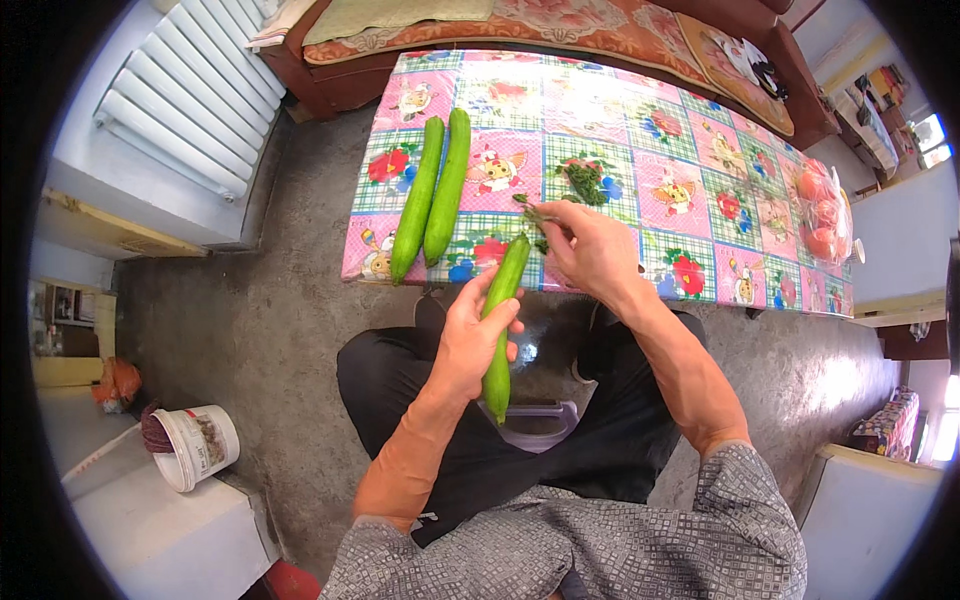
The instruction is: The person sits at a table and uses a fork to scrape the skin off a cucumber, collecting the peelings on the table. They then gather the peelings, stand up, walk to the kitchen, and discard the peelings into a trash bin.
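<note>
A long green gourd (504,300) is gripped around its middle by my left hand (480,322), tilted over my lap at the table's near edge. My right hand (574,240) is just beyond the gourd's upper end, its thumb and forefinger pinched on a small withered green scrap (534,216). Two more long green gourds, one (418,202) at the far left and one (448,187) beside it, lie side by side on the left of the table. A dark green leafy clump (586,183) rests beyond my right hand, with smaller scraps near my fingers.
The low table wears a patterned plastic cover (671,187). A clear bag of red round produce (823,214) sits at its right end, beside a white cup (857,251). A cushioned bench (525,30) stands behind, a radiator (187,105) at left, and a tipped white bucket (199,446) lower left.
</note>
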A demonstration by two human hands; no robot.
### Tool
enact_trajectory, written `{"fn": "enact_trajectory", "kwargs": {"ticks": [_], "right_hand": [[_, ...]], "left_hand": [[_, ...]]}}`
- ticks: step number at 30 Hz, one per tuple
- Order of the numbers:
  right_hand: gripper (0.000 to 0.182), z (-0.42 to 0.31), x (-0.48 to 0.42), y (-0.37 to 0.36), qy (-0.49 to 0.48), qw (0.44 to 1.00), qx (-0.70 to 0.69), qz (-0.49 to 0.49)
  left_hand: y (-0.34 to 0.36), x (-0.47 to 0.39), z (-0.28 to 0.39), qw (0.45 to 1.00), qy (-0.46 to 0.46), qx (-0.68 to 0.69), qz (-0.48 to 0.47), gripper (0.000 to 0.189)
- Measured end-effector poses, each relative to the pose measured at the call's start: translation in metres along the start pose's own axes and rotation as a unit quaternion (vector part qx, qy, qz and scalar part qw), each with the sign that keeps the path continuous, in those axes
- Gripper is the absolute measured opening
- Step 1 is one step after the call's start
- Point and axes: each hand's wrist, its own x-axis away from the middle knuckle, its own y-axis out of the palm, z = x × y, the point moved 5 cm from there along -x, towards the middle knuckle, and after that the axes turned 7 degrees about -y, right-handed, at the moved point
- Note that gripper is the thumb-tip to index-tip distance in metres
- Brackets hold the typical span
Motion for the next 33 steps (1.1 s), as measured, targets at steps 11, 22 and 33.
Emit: {"fn": "enact_trajectory", "kwargs": {"ticks": [11,22,33], "right_hand": [[0.022,0.006,0.016,0.000,0.034,0.998,-0.052,0.029],[0.025,-0.040,0.029,0.000,0.001,0.991,-0.124,-0.045],[0.024,-0.053,0.025,0.002,-0.073,0.982,-0.013,-0.174]], "left_hand": [[-0.003,0.001,0.005,0.999,-0.010,0.034,-0.001,0.055],[-0.003,-0.004,-0.006,0.996,-0.027,0.084,-0.028,0.039],[-0.004,-0.005,-0.008,1.000,0.001,0.025,-0.009,0.040]]}}
